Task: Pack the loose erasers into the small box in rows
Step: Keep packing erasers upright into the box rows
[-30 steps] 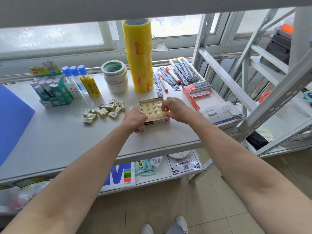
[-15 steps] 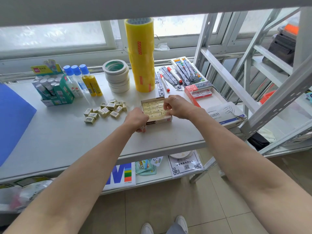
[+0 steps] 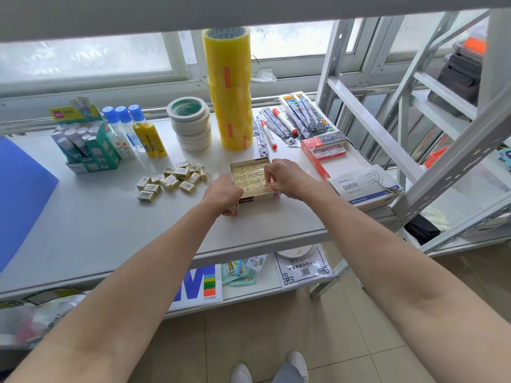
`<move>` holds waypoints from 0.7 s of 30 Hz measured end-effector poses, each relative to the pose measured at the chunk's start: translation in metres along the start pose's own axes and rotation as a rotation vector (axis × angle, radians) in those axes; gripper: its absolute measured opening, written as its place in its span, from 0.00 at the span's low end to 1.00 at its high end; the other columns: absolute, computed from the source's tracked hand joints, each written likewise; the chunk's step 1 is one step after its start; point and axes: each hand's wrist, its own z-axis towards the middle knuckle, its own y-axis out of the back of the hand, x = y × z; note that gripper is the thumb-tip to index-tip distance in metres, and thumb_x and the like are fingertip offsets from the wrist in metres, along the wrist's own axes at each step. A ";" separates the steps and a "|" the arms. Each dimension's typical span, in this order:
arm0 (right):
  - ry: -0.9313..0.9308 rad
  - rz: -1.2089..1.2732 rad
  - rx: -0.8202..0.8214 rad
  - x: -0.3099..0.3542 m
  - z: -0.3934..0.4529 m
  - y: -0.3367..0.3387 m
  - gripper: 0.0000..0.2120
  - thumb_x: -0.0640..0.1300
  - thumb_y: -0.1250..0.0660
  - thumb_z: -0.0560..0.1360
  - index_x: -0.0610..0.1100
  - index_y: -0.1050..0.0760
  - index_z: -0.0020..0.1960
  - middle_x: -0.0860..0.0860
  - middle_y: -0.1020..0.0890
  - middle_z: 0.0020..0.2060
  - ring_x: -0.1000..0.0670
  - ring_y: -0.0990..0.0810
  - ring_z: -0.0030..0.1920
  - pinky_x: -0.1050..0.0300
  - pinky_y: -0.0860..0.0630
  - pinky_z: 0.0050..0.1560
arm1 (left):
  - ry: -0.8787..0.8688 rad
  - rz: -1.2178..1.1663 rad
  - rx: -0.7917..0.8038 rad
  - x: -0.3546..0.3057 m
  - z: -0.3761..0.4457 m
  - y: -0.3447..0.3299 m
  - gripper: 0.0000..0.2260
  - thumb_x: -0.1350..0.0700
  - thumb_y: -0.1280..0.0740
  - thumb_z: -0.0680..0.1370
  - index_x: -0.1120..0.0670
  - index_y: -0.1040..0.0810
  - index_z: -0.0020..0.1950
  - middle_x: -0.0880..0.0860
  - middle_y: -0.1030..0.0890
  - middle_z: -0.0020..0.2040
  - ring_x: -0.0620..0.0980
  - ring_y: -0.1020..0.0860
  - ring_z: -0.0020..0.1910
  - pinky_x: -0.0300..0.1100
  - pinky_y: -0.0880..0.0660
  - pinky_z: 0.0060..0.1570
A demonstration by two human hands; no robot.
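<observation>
The small open box (image 3: 259, 200) stands near the shelf's front edge, with rows of pale yellow erasers (image 3: 246, 172) inside. My right hand (image 3: 286, 178) hovers over the box's right side, its fingertips pinched on an eraser at the rows. My left hand (image 3: 223, 195) rests as a fist at the box's front-left corner, and a pale eraser shows under its fingers. Several loose erasers (image 3: 171, 181) lie in a pile to the left of the box.
Behind the box stand a tall stack of yellow tape rolls (image 3: 229, 89), white tape rolls (image 3: 190, 125), glue bottles (image 3: 130, 131) and a green glue-stick carton (image 3: 85, 150). Pens and a red box (image 3: 322, 150) lie to the right, beside a paper-clip box (image 3: 362, 187). A blue sheet (image 3: 19, 194) lies far left.
My right hand's fingertips have shifted slightly back along the box's right side. My left hand has stayed at the front-left corner.
</observation>
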 end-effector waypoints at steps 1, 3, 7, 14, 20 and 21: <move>-0.002 -0.008 -0.003 0.000 0.000 0.000 0.07 0.39 0.29 0.72 0.41 0.23 0.49 0.50 0.28 0.43 0.50 0.29 0.43 0.60 0.35 0.44 | 0.000 0.001 -0.001 0.000 0.000 0.000 0.07 0.66 0.43 0.74 0.58 0.27 0.39 0.61 0.19 0.35 0.58 0.20 0.30 0.39 0.26 0.24; 0.000 -0.020 -0.005 0.002 0.001 0.000 0.10 0.38 0.29 0.71 0.42 0.24 0.51 0.49 0.25 0.43 0.49 0.28 0.43 0.58 0.33 0.44 | 0.001 -0.001 -0.002 0.000 0.000 0.000 0.07 0.66 0.43 0.74 0.58 0.27 0.39 0.61 0.20 0.35 0.57 0.20 0.30 0.40 0.26 0.24; 0.002 -0.047 0.015 0.006 0.003 -0.001 0.07 0.38 0.29 0.70 0.42 0.25 0.46 0.46 0.20 0.44 0.46 0.24 0.42 0.57 0.31 0.42 | 0.000 -0.019 0.006 0.000 -0.002 0.002 0.07 0.66 0.43 0.75 0.57 0.28 0.40 0.60 0.20 0.35 0.56 0.21 0.29 0.38 0.26 0.22; -0.013 -0.036 0.001 0.009 0.003 0.001 0.02 0.40 0.29 0.72 0.42 0.21 0.44 0.46 0.19 0.46 0.48 0.23 0.44 0.60 0.32 0.43 | 0.057 -0.268 -0.015 0.005 -0.007 0.009 0.08 0.63 0.41 0.78 0.57 0.26 0.41 0.59 0.23 0.35 0.54 0.24 0.28 0.37 0.28 0.23; 0.065 0.294 -0.154 0.036 -0.004 0.001 0.07 0.48 0.32 0.75 0.45 0.18 0.46 0.49 0.18 0.41 0.51 0.22 0.41 0.53 0.23 0.47 | 0.204 -1.253 0.126 0.032 -0.015 0.024 0.07 0.62 0.35 0.79 0.63 0.27 0.54 0.60 0.25 0.50 0.53 0.16 0.37 0.35 0.23 0.25; 0.095 0.383 -0.150 0.043 -0.006 0.000 0.08 0.50 0.32 0.75 0.46 0.18 0.46 0.50 0.18 0.40 0.51 0.22 0.40 0.53 0.24 0.46 | 0.199 -1.337 0.153 0.036 -0.015 0.025 0.09 0.61 0.36 0.80 0.64 0.27 0.57 0.62 0.25 0.53 0.54 0.16 0.39 0.36 0.20 0.29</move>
